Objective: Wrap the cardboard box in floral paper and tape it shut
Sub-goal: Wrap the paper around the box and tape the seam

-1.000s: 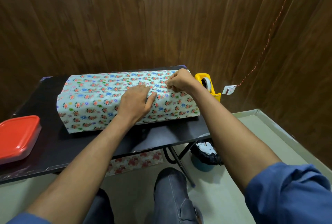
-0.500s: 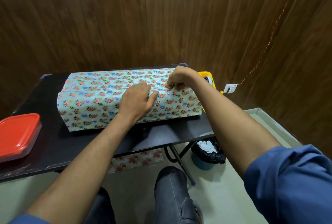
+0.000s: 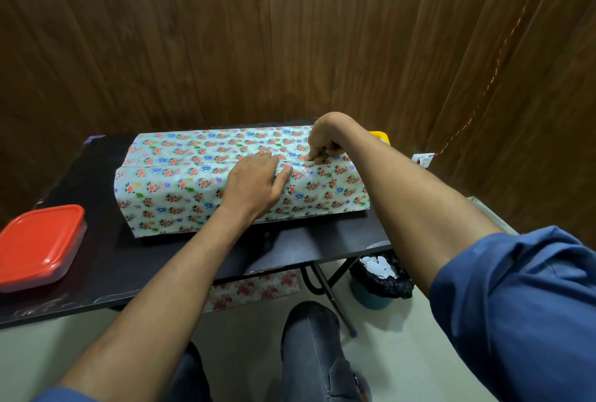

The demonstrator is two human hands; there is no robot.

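The long box wrapped in pale floral paper (image 3: 180,189) lies across the black table (image 3: 96,256); the cardboard itself is hidden. The paper's overlap seam (image 3: 193,163) runs along the top. My left hand (image 3: 254,182) lies flat over the top front edge, fingers straight, pressing the paper down. My right hand (image 3: 322,143) is just right of it, wrist raised, fingers curled with the tips pushed onto the seam. A shiny strip beside the left thumb may be tape. Both paper ends stick out open past the box. The yellow tape dispenser (image 3: 380,136) peeks out behind my right forearm.
A red-lidded container (image 3: 38,243) sits at the table's left front. Under the table lie a floral paper scrap (image 3: 254,289) and a bin lined with a black bag (image 3: 380,279). Wood panelling stands close behind the table.
My right wrist has lifted and its fingertips now point down onto the seam. The left hand stays pressed in place. My right arm now hides most of the dispenser.
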